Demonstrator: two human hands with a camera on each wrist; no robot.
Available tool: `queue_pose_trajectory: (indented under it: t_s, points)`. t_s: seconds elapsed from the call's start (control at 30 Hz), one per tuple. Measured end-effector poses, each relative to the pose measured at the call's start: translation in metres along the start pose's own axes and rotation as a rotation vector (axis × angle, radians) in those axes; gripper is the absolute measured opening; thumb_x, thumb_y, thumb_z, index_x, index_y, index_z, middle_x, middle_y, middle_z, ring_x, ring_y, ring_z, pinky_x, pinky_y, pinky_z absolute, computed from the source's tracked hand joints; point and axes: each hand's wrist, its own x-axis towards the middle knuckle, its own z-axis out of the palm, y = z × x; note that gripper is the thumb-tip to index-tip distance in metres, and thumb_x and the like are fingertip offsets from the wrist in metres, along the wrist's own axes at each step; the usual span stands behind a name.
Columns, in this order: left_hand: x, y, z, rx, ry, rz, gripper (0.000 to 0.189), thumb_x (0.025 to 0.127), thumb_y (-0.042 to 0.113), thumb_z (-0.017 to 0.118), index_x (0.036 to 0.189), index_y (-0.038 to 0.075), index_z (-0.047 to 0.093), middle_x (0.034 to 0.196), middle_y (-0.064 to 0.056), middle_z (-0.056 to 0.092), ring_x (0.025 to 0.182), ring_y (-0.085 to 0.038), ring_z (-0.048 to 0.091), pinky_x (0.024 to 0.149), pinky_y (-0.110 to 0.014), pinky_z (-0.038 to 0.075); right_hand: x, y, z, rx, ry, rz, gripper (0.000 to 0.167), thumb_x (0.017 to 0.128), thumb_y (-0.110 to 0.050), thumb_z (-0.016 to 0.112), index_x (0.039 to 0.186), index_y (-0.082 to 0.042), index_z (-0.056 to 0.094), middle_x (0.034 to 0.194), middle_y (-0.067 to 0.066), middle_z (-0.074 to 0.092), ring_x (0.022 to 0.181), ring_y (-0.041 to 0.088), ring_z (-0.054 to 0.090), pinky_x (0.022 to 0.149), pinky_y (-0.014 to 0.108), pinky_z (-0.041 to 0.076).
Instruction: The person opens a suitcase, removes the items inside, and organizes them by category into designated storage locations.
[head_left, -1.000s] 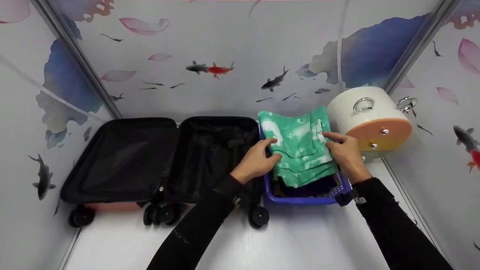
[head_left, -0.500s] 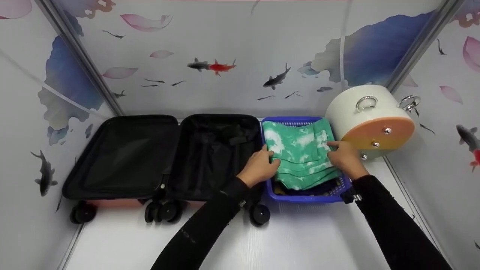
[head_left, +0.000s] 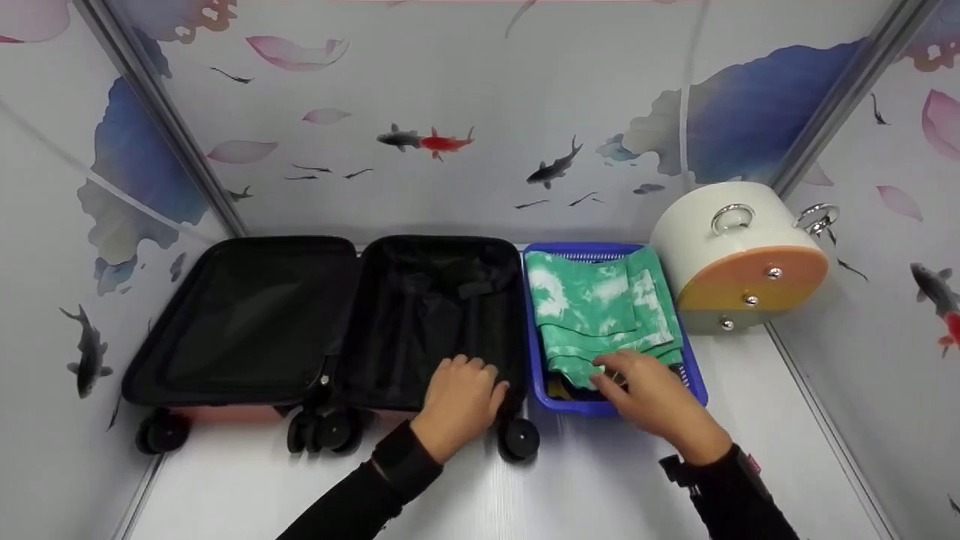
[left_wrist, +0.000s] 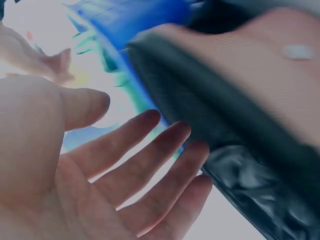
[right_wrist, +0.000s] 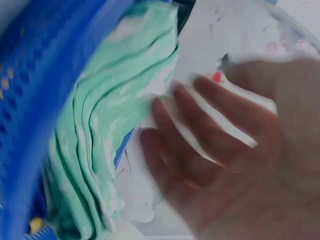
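Observation:
A folded green-and-white tie-dye garment [head_left: 585, 300] lies in the blue plastic basket [head_left: 585, 407], with darker cloth showing beneath its front edge. Over the front of the garment hovers my right hand [head_left: 652, 394], its fingers loosely bent around nothing. In the right wrist view that hand [right_wrist: 225, 135] is blurred, fingers apart, beside the garment's stacked folds [right_wrist: 100, 135]. My left hand [head_left: 461, 401] is above the front edge of the open black-lined suitcase [head_left: 435, 322]. The left wrist view shows the left hand [left_wrist: 135, 170] with spread fingers and a bare palm.
The suitcase's other half [head_left: 262, 322] lies open at the left, its black wheels [head_left: 519, 440] toward me. A white drum-shaped box [head_left: 720, 225] with coloured drawer fronts and metal handles stands right of the basket. Printed walls enclose the back and sides.
Both hands have let go of the green garment, which has settled lower into the basket. The left hand has moved left and toward me; the right has drawn back toward me.

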Motion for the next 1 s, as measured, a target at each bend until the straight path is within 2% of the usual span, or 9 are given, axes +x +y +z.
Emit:
queue_pose_trajectory:
  t_s: [0.07,0.17,0.23,0.3,0.4,0.53,0.63,0.8,1.0]
  points:
    - [-0.02,-0.009,0.01,0.071,0.064,-0.009,0.041,0.107,0.045,0.073,0.08,0.014,0.074,0.08,-0.005,0.073,0.077,-0.025,0.068,0.073,-0.039,0.055,-0.015,-0.004,0.019,-0.081,0.042,0.015,0.027,0.108,-0.029,0.074,0.125,-0.009,0.081,0.115,0.008,0.08,0.105,0.028,0.073,0.101,0.053,0.053]
    - [-0.047,-0.021,0.027,0.117,0.122,-0.029,0.051,0.11,0.053,0.065,0.076,0.014,0.071,0.075,-0.004,0.069,0.075,-0.025,0.066,0.074,-0.04,0.053,-0.039,-0.004,0.053,-0.179,0.179,0.075,0.03,0.105,-0.034,0.078,0.121,-0.009,0.082,0.117,0.012,0.078,0.114,0.04,0.068,0.108,0.065,0.041]
    - [-0.061,-0.027,0.037,0.096,0.137,-0.058,0.054,0.111,0.057,0.06,0.08,0.014,0.072,0.077,-0.005,0.069,0.076,-0.025,0.066,0.075,-0.041,0.051,-0.051,0.001,0.073,-0.206,0.249,0.103,0.031,0.103,-0.036,0.08,0.119,-0.009,0.081,0.115,0.013,0.076,0.112,0.041,0.063,0.109,0.068,0.037]
    - [-0.071,-0.034,0.044,0.051,0.136,-0.088,0.055,0.111,0.061,0.057,0.086,0.014,0.073,0.08,-0.005,0.07,0.078,-0.026,0.065,0.076,-0.041,0.048,-0.056,0.009,0.087,-0.202,0.277,0.104,0.032,0.103,-0.037,0.08,0.119,-0.009,0.08,0.113,0.013,0.073,0.113,0.041,0.061,0.109,0.068,0.037]
    - [-0.081,-0.043,0.051,0.019,0.144,-0.108,0.055,0.103,0.069,0.065,0.093,0.015,0.073,0.085,-0.005,0.07,0.08,-0.026,0.063,0.078,-0.041,0.045,-0.053,0.02,0.1,-0.2,0.289,0.06,0.03,0.104,-0.039,0.078,0.114,-0.011,0.075,0.109,0.009,0.068,0.11,0.036,0.057,0.109,0.063,0.038]
    - [-0.086,-0.048,0.055,0.025,0.136,-0.104,0.05,0.089,0.064,0.086,0.093,0.017,0.068,0.086,-0.002,0.069,0.079,-0.024,0.059,0.076,-0.039,0.042,-0.048,0.027,0.108,-0.21,0.288,0.007,0.028,0.104,-0.04,0.077,0.105,-0.014,0.067,0.101,0.005,0.061,0.103,0.031,0.052,0.102,0.055,0.038]
    - [-0.085,-0.048,0.055,0.032,0.121,-0.119,0.046,0.085,0.055,0.093,0.093,0.018,0.067,0.088,0.0,0.069,0.079,-0.022,0.059,0.075,-0.038,0.042,-0.045,0.028,0.109,-0.217,0.296,-0.011,0.029,0.104,-0.039,0.077,0.101,-0.014,0.064,0.098,0.005,0.058,0.1,0.03,0.05,0.097,0.053,0.038]
    - [-0.082,-0.043,0.056,0.021,0.127,-0.141,0.05,0.084,0.059,0.092,0.091,0.018,0.065,0.087,0.0,0.068,0.079,-0.022,0.059,0.075,-0.036,0.039,-0.034,0.032,0.105,-0.219,0.316,-0.047,0.029,0.104,-0.037,0.077,0.099,-0.013,0.062,0.097,0.006,0.058,0.099,0.031,0.05,0.096,0.053,0.037]
    - [-0.077,-0.04,0.059,0.012,0.151,-0.144,0.051,0.085,0.061,0.091,0.09,0.018,0.064,0.085,0.0,0.067,0.078,-0.021,0.058,0.075,-0.036,0.038,-0.01,0.045,0.097,-0.21,0.341,-0.085,0.03,0.104,-0.037,0.077,0.099,-0.011,0.063,0.096,0.007,0.058,0.097,0.032,0.049,0.094,0.054,0.036]
